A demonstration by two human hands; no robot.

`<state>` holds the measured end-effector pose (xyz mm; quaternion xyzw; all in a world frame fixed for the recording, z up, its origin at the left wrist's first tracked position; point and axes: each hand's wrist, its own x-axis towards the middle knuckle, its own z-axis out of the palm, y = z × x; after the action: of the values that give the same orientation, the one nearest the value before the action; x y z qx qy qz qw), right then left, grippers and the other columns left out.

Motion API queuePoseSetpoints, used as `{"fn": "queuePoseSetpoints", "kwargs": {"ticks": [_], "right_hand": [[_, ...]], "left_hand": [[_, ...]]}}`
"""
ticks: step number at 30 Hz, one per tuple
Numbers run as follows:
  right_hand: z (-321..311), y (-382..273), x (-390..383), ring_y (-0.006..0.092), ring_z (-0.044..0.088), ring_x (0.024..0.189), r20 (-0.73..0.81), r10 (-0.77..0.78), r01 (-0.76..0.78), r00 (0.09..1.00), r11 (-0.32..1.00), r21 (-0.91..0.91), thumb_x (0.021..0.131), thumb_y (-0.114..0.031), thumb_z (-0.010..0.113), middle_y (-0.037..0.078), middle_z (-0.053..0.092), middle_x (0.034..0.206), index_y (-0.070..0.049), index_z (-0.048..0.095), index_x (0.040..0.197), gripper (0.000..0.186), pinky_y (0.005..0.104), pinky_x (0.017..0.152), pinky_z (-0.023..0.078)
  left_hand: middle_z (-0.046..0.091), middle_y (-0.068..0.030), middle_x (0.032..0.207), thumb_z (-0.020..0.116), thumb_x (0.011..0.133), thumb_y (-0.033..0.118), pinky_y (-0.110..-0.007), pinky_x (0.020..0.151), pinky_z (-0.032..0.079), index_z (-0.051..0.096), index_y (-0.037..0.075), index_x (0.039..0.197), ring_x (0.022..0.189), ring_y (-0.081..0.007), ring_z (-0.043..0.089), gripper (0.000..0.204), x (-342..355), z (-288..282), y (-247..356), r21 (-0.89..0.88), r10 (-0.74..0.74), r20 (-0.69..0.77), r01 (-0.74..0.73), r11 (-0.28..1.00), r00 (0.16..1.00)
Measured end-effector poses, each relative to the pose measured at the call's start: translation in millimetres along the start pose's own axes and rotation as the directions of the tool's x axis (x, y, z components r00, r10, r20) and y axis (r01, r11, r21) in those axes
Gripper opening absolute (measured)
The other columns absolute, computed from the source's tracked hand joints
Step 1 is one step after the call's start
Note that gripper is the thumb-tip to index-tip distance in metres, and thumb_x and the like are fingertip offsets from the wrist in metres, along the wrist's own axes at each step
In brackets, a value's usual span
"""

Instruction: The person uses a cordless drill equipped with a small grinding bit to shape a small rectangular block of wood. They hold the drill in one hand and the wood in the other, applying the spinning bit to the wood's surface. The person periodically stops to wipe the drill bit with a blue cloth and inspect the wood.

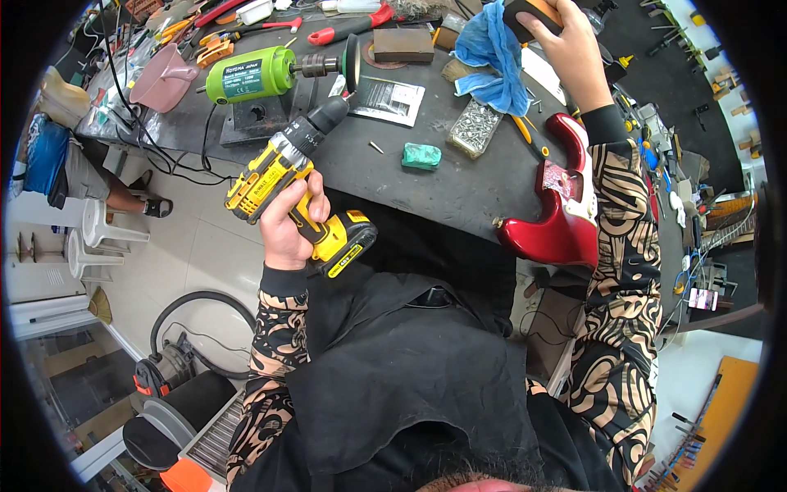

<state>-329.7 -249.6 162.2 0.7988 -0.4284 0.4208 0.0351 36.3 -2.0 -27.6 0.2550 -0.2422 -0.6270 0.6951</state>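
My left hand is closed round the grip of a yellow and black cordless drill. The drill's chuck tilts up to the right, close to a green bench grinder with a disc on its shaft. At the far right of the bench, my right hand grips a dark block with a tan face; its exact kind is unclear. Just left of that block lies a crumpled blue cloth. Below my right forearm rests a glossy red electric guitar body, partly covered by the sleeve.
A clear box of screws, a green wrapped block and orange-handled pliers lie on the dark workbench. A pink scoop and cables sit at left. Another person's leg and white stools are beyond the bench's left end.
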Motion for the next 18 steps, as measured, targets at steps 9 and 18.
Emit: {"fn": "queuePoseSetpoints", "kwargs": {"ticks": [9, 18], "right_hand": [[0.0, -16.0, 1.7, 0.0351, 0.066, 0.103, -0.017, -0.026, 0.025, 1.0, 1.0, -0.013, 0.089, -0.008, 0.086, 0.019, 0.066, 0.109, 0.002, 0.068, 0.12, 0.036, 0.0423, 0.09, 0.057], [1.2, -24.5, 2.8, 0.0344, 0.065, 0.106, -0.02, -0.081, 0.081, 0.997, 0.997, 0.017, 0.087, -0.001, 0.083, 0.017, 0.063, 0.112, 0.001, 0.067, 0.121, 0.037, 0.0406, 0.093, 0.056]], "left_hand": [[0.068, -0.0103, 0.098, 0.065, 0.105, 0.015, -0.031, 0.064, 0.051, 0.065, 0.0, 0.128, 0.066, -0.015, 0.062, 0.028, 1.7, -0.4, -1.5, -0.019, 0.004, 0.008, -0.004, 1.0, 1.0], [0.063, -0.0081, 0.096, 0.066, 0.104, 0.021, -0.03, 0.062, 0.047, 0.063, 0.0, 0.131, 0.062, -0.0118, 0.055, 0.034, 2.3, 1.8, -2.9, 0.053, 0.013, -0.016, -0.012, 0.999, 1.0]]}}
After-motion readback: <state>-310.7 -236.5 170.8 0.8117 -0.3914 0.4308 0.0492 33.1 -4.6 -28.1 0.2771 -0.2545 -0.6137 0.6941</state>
